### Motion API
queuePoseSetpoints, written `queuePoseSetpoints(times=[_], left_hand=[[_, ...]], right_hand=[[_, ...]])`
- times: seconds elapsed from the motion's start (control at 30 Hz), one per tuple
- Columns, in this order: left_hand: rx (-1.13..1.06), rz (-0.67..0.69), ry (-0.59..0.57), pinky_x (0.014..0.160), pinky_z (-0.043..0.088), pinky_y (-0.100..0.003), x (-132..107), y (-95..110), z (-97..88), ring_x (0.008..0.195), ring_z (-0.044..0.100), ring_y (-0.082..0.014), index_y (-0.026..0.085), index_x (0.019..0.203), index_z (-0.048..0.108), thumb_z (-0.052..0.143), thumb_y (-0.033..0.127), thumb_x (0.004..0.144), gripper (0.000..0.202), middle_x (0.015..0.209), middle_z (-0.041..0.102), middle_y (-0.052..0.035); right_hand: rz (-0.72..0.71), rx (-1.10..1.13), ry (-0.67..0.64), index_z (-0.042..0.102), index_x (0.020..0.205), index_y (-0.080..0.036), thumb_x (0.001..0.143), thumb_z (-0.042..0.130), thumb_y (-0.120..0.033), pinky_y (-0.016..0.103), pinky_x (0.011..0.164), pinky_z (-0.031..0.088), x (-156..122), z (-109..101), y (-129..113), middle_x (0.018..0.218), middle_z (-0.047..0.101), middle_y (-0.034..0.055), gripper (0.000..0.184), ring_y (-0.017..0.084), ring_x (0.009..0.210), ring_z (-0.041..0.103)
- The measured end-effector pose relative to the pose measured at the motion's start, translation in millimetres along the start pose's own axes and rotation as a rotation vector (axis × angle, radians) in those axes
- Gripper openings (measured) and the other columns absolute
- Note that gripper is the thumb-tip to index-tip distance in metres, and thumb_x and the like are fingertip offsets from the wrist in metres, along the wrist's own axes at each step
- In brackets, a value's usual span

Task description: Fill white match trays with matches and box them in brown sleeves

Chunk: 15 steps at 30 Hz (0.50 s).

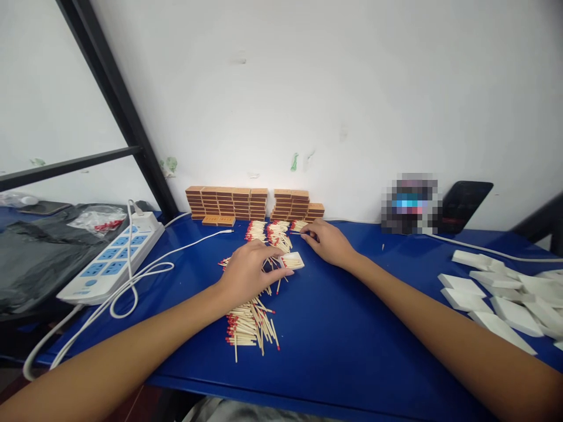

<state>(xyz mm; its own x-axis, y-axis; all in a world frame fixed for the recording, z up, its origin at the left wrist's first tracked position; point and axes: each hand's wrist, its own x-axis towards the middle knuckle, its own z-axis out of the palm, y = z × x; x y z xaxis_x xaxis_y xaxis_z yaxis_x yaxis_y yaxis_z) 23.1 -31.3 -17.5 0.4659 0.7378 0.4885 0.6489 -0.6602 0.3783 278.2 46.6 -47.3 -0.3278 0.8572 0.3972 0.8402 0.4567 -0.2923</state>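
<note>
My left hand [248, 271] grips a small white matchbox tray [299, 258] between thumb and fingers. Some matches lie inside that tray. Further back, the fingertips of my right hand [328, 241] are pinched at the edge of a small group of red-tipped matches [297, 226], closed on one or more match ends; how many is too small to tell. Two more rows of matches [278, 233] lie to the left of it. Under and in front of my left hand spreads a loose heap of matches [248, 325], partly hidden by the hand.
Stacked matchboxes [233, 202] line the wall, with one box [219, 221] lying in front. Empty white trays [505, 293] are piled at the right. A power strip [114, 258] and white cables [149, 271] occupy the left. A dark phone [465, 205] leans on the wall.
</note>
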Motion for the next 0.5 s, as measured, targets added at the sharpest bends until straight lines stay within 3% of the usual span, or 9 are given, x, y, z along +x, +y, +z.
queuePoseSetpoints(times=[0.5], left_hand=[[-0.014,0.012,0.017,0.086,0.056,-0.040,-0.1,-0.9,0.1,0.091,0.069,-0.0236,0.021,0.106,0.077,0.081,0.048,0.082,0.037,0.098,0.076,-0.0067]], right_hand=[[-0.014,0.037,0.005,0.067,0.093,-0.020,0.096,0.060,-0.023,0.028,0.068,0.039,2.2,3.6,5.8,0.088,0.061,0.0047,0.008,0.017,0.076,0.056]])
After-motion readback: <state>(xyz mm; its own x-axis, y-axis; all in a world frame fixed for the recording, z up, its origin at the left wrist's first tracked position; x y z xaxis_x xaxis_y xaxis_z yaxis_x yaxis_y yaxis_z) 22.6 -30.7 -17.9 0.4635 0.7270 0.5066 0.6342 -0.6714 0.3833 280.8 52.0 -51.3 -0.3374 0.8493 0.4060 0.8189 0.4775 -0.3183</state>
